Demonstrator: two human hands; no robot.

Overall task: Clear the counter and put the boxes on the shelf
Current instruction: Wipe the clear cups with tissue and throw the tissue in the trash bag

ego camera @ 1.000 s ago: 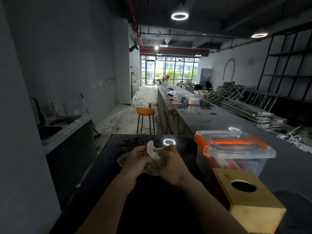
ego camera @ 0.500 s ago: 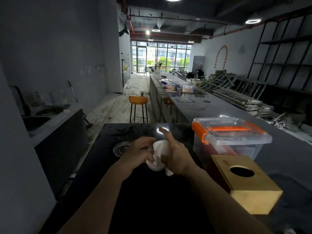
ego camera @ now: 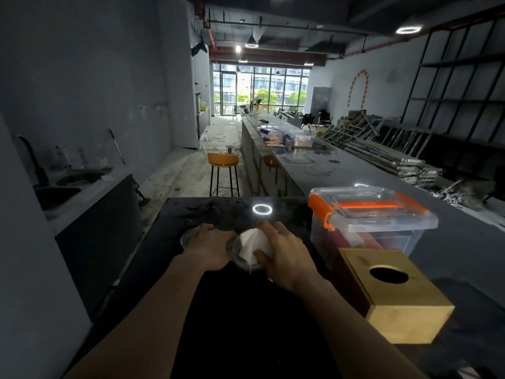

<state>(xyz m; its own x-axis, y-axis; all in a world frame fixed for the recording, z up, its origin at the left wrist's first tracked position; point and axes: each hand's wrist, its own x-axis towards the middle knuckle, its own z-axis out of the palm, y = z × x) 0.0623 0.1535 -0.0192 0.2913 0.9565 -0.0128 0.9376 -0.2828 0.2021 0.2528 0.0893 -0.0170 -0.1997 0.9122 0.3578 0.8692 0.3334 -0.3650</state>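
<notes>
Far left: sink [ego camera: 58, 191] set in a grey side unit, well apart from the hands. Beyond it, an orange stool [ego camera: 222, 162] stands on the floor by the long bar.

Centre, on the dark surface [ego camera: 246, 324]: left hand [ego camera: 209, 248] curled round the left side of a clear glass bowl [ego camera: 243, 259], grip closed on the bowl's rim. A second glass dish [ego camera: 187, 237] lies just behind that hand, partly hidden.

Right hand [ego camera: 284, 255] pinches a white tissue [ego camera: 252, 243], pressing it into the bowl; grip closed on the tissue, thumb and fingers around it.

Right of the hands: clear box [ego camera: 374, 222] with orange latches, lid on, standing on the surface, reddish contents inside, unclear what. Just in front of it, touching or nearly so, a gold tissue box [ego camera: 393, 294] with a round hole on top.

Far right: dark shelf [ego camera: 459, 86] against the wall, metal frames [ego camera: 382, 151] heaped below
</notes>
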